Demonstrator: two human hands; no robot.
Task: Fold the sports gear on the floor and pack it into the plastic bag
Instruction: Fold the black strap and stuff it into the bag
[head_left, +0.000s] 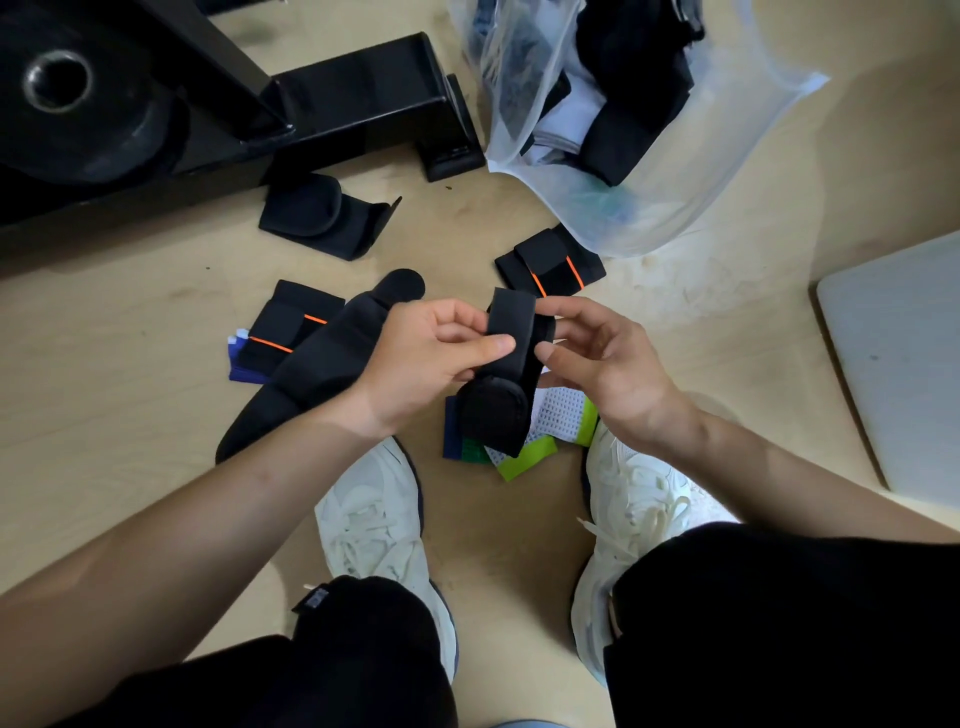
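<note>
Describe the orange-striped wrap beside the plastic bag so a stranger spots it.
Find the clear plastic bag at the top. Beside its lower edge lies a folded black wrap. The other orange-striped wrap lies on blue cloth; this one does not.

plastic bag (701, 171) cut off at top, contents murky; left hand (426, 358) covers part of black wrap (511, 317), long brace (311, 364).

Matt black cloth strap (511, 332), translucent glossy plastic bag (691, 171), smooth pale wood floor (130, 364).
</note>
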